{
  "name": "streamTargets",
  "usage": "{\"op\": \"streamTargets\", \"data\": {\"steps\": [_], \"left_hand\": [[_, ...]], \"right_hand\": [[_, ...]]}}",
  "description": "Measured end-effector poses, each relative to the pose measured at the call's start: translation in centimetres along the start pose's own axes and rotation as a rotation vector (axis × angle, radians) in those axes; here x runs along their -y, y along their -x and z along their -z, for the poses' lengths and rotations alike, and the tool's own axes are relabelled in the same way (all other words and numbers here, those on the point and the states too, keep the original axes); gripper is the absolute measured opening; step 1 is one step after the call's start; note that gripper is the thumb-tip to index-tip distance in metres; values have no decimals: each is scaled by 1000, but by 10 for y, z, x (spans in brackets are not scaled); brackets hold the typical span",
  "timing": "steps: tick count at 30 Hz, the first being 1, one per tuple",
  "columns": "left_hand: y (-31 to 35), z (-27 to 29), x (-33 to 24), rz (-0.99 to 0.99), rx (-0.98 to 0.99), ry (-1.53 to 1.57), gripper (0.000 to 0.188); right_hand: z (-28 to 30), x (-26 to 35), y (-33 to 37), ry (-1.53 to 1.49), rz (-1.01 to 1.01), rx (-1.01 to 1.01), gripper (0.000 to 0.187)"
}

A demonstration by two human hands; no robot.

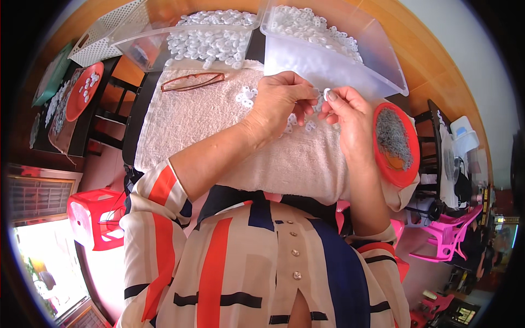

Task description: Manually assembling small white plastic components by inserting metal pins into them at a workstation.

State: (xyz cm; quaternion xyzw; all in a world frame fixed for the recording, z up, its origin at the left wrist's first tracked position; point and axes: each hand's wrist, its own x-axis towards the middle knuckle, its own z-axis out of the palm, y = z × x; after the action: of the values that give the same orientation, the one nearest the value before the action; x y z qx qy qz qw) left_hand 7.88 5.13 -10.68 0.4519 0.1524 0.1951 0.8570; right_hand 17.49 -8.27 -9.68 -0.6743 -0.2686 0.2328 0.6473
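Observation:
My right hand (353,112) pinches a small white round plastic piece (327,94) between thumb and fingertips. Close beside it, my left hand (276,101) has its thumb and fingers pressed together; whatever they hold is too small to make out. Both hands are raised over a pale towel (191,120) spread on the table. Small white plastic pieces (247,97) lie in a loose cluster left of my left wrist. Several more white pieces (310,126) rest on the towel below my fingers. To the right, a red basin (414,145) holds a heap of thin grey pieces (392,136).
Two clear plastic bins (333,65) full of white pieces stand at the back. Brown-framed glasses (192,81) lie on the towel. A white perforated basket (95,41) is at far left, above a red plate (82,101). Red stool (95,218) left, pink chair (445,235) right.

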Motion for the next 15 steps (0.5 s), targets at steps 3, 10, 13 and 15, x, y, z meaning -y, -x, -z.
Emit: {"op": "streamTargets", "data": {"steps": [3, 10, 13, 15], "left_hand": [[0, 3, 2, -20, 2, -68, 11], [1, -3, 4, -5, 12, -42, 11], [3, -2, 2, 11, 45, -11, 10], [4, -2, 0, -8, 116, 2, 10]], "right_hand": [[-2, -1, 2, -12, 38, -10, 16], [1, -7, 1, 2, 64, 28, 15], [-1, -5, 4, -34, 91, 21, 15], [0, -3, 6, -109, 101, 34, 15]]}}
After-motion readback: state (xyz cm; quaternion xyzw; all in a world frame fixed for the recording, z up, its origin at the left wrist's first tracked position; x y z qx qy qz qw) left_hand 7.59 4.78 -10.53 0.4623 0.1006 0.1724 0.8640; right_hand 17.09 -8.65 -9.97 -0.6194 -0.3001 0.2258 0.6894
